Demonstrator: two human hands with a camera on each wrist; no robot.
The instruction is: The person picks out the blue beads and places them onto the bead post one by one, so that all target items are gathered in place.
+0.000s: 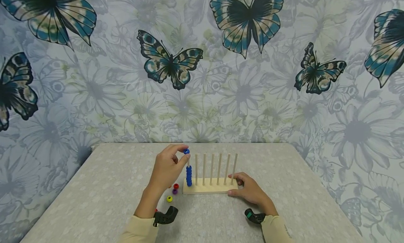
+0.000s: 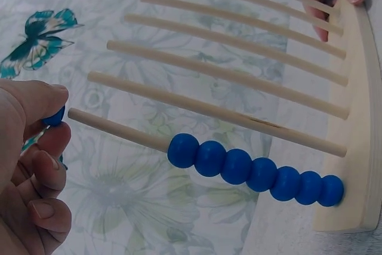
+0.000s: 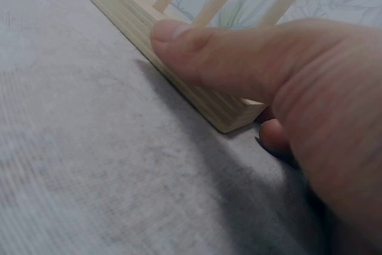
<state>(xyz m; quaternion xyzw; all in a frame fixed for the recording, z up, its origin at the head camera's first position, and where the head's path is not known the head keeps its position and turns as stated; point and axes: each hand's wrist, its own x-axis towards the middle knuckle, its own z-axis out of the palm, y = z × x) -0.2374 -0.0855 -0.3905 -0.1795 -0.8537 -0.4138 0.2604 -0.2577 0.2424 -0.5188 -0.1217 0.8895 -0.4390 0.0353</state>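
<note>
Between thumb and index finger my left hand (image 1: 167,167) pinches a blue bead (image 1: 186,151) at the top of the leftmost peg. In the left wrist view that bead (image 2: 54,116) is just off the peg's tip. Lower on the same peg sits a stack of several blue beads (image 2: 236,166), reaching down to the base. The wooden peg stand (image 1: 208,190) has a row of upright pegs; the others carry no beads. At the stand's right end my right hand (image 1: 249,189) grips the base, its thumb (image 3: 197,49) along the front face and its other fingers behind.
Loose beads lie on the table left of the stand: a red bead (image 1: 176,186), a purple bead (image 1: 175,191) and a yellow bead (image 1: 169,198). More are partly hidden by the left forearm. A butterfly-patterned wall (image 1: 202,106) rises behind the table (image 1: 104,187).
</note>
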